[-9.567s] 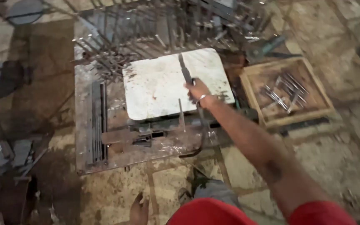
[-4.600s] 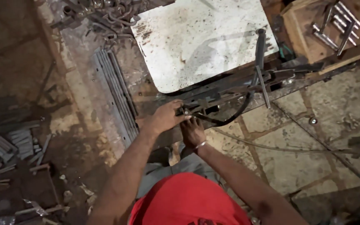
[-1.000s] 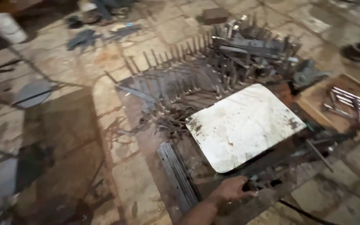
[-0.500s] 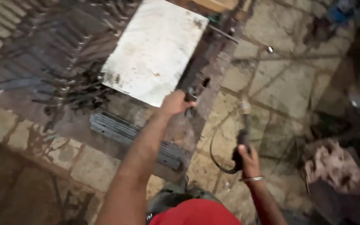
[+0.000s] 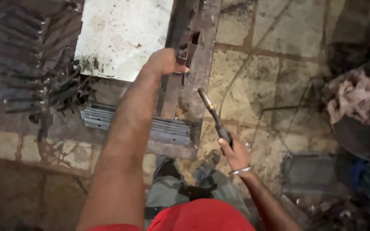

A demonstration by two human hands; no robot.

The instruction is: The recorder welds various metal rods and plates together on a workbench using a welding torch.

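Note:
My left hand [image 5: 164,62] grips a rusty steel part [image 5: 184,50] that lies on a dark metal bar [image 5: 202,60] beside a pale worn plate [image 5: 123,36]. My right hand [image 5: 235,155] is shut on the black handle of a welding torch [image 5: 213,116]. The torch's brass-ringed nozzle points up toward the bar, a little short of it. A bangle sits on my right wrist. My legs and red shirt fill the bottom of the head view.
A stack of flat grey steel strips [image 5: 138,125] lies under my left forearm. Several dark pronged steel pieces [image 5: 26,64] are heaped at left. A cable [image 5: 236,81] runs over the stone floor. Rags [image 5: 358,100] and a grey box [image 5: 309,173] sit at right.
The view has closed in on the bar. My right hand has raised the torch toward the bar, while my left hand still holds the steel part.

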